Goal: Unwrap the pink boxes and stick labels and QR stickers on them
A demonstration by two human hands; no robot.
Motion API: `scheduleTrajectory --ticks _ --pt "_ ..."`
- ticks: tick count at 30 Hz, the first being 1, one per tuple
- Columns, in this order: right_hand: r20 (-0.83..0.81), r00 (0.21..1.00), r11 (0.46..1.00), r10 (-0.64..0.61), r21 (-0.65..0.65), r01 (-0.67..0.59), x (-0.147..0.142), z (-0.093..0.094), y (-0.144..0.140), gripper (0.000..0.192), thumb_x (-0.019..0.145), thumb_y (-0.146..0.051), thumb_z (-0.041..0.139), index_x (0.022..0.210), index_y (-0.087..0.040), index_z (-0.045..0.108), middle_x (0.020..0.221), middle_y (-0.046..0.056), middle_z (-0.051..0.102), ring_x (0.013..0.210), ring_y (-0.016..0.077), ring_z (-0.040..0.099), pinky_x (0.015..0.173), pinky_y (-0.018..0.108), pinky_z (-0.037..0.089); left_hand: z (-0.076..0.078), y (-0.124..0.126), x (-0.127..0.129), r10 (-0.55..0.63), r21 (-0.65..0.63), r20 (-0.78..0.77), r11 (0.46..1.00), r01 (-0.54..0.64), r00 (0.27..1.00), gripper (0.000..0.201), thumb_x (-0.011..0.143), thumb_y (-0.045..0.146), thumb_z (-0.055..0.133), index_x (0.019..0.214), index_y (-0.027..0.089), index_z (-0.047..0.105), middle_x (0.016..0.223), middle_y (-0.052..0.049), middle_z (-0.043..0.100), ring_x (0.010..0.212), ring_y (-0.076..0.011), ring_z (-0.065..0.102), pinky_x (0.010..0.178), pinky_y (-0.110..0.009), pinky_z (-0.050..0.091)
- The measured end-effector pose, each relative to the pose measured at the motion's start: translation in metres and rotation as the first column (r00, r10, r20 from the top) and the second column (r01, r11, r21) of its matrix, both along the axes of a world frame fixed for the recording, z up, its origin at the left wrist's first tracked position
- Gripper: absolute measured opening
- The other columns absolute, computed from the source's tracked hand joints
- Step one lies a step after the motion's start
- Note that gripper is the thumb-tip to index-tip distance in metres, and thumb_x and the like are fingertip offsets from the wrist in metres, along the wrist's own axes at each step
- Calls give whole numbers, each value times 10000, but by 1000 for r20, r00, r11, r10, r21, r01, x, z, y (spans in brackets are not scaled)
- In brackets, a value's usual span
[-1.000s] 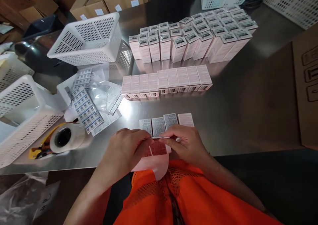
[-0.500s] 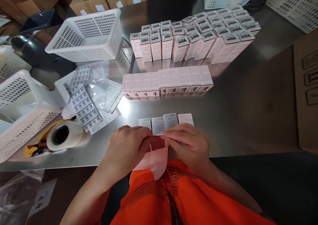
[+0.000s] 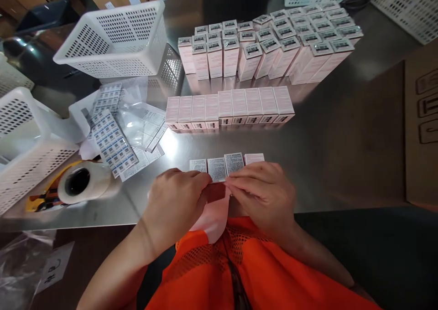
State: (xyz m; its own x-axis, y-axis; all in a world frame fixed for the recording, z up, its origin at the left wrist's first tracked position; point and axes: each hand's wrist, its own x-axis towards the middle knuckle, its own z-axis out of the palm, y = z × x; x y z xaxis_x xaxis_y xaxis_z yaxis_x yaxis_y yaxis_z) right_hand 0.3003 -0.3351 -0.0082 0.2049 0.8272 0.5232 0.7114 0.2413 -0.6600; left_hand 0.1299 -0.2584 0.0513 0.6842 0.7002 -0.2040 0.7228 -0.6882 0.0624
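Close to my body, a pink carton (image 3: 215, 216) is held between both hands, its open end and a long loose flap facing me. My left hand (image 3: 176, 196) is closed round the carton's left side, thumb at the far edge of the opening. From the right, my right hand (image 3: 265, 193) pinches that same edge with thumb and fingertips; part of the carton is hidden behind the fingers. Just beyond my fingers lie several small cartons, including a grey-printed carton (image 3: 216, 166) and a plain pink carton (image 3: 253, 158) at the right end.
Across the metal table (image 3: 328, 164) runs a row of pink cartons (image 3: 239, 105), with a block of wrapped cartons (image 3: 208, 57) behind. Leftward are QR-code sticker sheets (image 3: 114, 143), a tape roll (image 3: 97, 180) and a white basket (image 3: 133, 64). A cardboard box (image 3: 424, 127) stands at right.
Both hands stay on the pink carton. Its open mouth shows less now, and the loose flap has narrowed and turned a little. The camera view has shifted slightly.
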Motion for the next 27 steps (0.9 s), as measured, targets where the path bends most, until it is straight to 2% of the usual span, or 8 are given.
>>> scheduleTrajectory --ticks 4,8,11,14,16,21,25,27 --pt "127 990 989 -63 139 46 -7 -8 -2 183 866 -111 689 842 -283 746 873 -36 790 779 185 730 717 377 476 3 3 -1 69 -64 -7 996 -70 998 225 908 286 541 749 237 693 676 1 711 620 -211 634 550 -314 261" --pt "166 985 983 -55 185 23 -14 -21 -4 230 876 -60 645 938 -266 727 986 -1 788 849 186 754 767 356 511 4 6 -3 137 -153 4 979 -135 991 250 917 291 519 738 220 677 694 -1 709 627 -185 632 557 -302 277" --pt "89 996 988 -24 153 10 -18 -24 -4 208 867 -81 674 959 -261 721 998 18 786 876 205 751 790 365 540 5 6 -6 158 -199 19 968 -151 987 257 921 289 526 716 214 661 676 4 690 608 -161 607 562 -292 289" --pt "-96 995 999 -33 27 35 -19 -21 -3 140 892 -169 682 968 -281 720 933 10 783 851 204 740 758 349 579 4 4 -8 126 -199 25 973 -118 992 260 919 285 528 708 216 663 646 6 675 595 -159 601 558 -289 288" --pt "-172 985 998 -17 -57 7 -17 -17 -3 121 912 -176 652 937 -275 719 908 9 770 842 187 730 740 316 589 3 2 -8 89 -152 25 985 -84 996 273 929 286 509 724 222 678 646 -1 680 598 -169 610 558 -294 285" --pt "-67 997 995 39 -92 -45 -13 -12 -3 206 942 -100 551 871 -223 699 894 19 759 849 154 721 776 268 580 0 -1 -3 59 -50 -34 997 -60 998 277 930 282 501 749 233 705 652 -15 698 601 -199 626 558 -308 277" --pt "21 999 996 45 -74 -44 -15 -15 -6 198 962 -110 528 914 -208 694 967 40 768 924 168 727 835 291 584 0 0 -4 81 -64 -45 994 -84 996 260 921 317 518 777 247 722 674 -16 717 612 -202 632 557 -308 279" --pt "5 998 994 68 -82 -67 -16 -17 -7 204 967 -106 521 931 -210 692 1021 45 765 986 171 720 878 296 583 0 1 -5 95 -77 -50 992 -99 994 246 918 312 520 810 251 732 704 -16 731 632 -208 642 557 -308 279"
